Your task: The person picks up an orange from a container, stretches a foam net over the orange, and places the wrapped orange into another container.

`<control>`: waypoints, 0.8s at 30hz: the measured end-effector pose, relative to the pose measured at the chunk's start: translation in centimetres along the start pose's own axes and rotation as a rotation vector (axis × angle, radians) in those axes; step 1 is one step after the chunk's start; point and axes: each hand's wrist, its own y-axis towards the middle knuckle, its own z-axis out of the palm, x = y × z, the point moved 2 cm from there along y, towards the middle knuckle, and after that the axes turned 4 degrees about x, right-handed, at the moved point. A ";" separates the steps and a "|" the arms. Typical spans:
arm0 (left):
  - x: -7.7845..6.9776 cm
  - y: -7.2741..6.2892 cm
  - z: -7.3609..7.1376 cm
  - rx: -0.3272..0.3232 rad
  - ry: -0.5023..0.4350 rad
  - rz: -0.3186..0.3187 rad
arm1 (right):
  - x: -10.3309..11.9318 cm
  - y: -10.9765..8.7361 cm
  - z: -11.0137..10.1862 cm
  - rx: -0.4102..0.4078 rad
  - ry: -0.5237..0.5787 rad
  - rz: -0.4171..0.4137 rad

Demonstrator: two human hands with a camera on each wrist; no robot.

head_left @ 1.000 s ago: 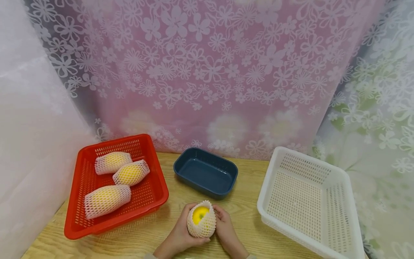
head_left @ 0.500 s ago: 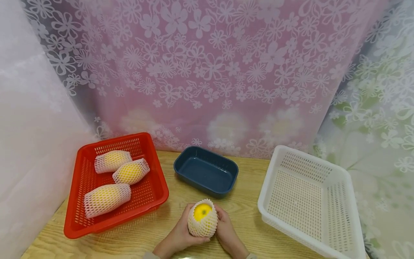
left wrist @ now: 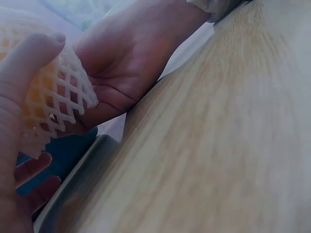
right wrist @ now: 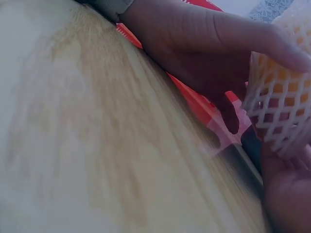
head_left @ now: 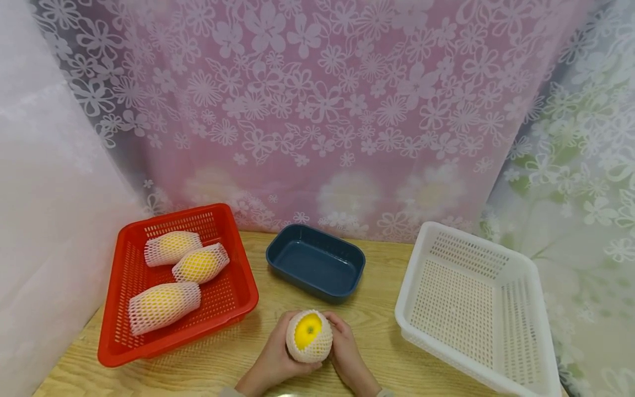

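Note:
A round yellow fruit (head_left: 308, 330) shows its dark stem end through the open top of a white foam net sleeve (head_left: 317, 348). My left hand (head_left: 278, 353) grips the sleeved fruit from the left; its thumb (left wrist: 31, 60) lies over the netting in the left wrist view. From the other side my right hand (head_left: 351, 355) holds it, with fingertips partly hidden behind the fruit. The right wrist view shows the mesh (right wrist: 286, 92) between both hands, above the wooden table (head_left: 382, 309).
At left, a red basket (head_left: 243, 259) holds 3 yellow fruits in foam nets (head_left: 163, 306). A dark blue rectangular dish (head_left: 317, 270) stands behind the hands. To the right is a white perforated basket (head_left: 404, 309). A pink floral curtain (head_left: 317, 121) hangs at the back.
The sleeved fruit has tilted slightly and sunk a little between my hands. Its net opening now looks longer, slanting across the yellow top. Both hands keep nearly the same place.

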 end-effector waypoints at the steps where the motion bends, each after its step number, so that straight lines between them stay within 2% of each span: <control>1: -0.3 0.0 0.0 -0.010 0.008 0.004 | 0.1 0.0 0.0 0.000 0.013 0.001; 5: -0.4 0.0 0.0 -0.027 -0.013 0.011 | 0.1 0.1 0.1 0.004 0.067 0.010; 10: 0.4 -0.1 -0.1 -0.018 -0.036 0.019 | 0.1 0.1 0.1 0.002 0.077 0.003; 19: 0.6 -0.1 0.0 0.033 -0.134 -0.085 | -0.1 0.0 -0.1 -0.008 0.029 0.001; 24: 0.5 0.0 0.1 0.070 -0.142 -0.073 | -0.1 0.1 -0.2 0.003 0.022 -0.002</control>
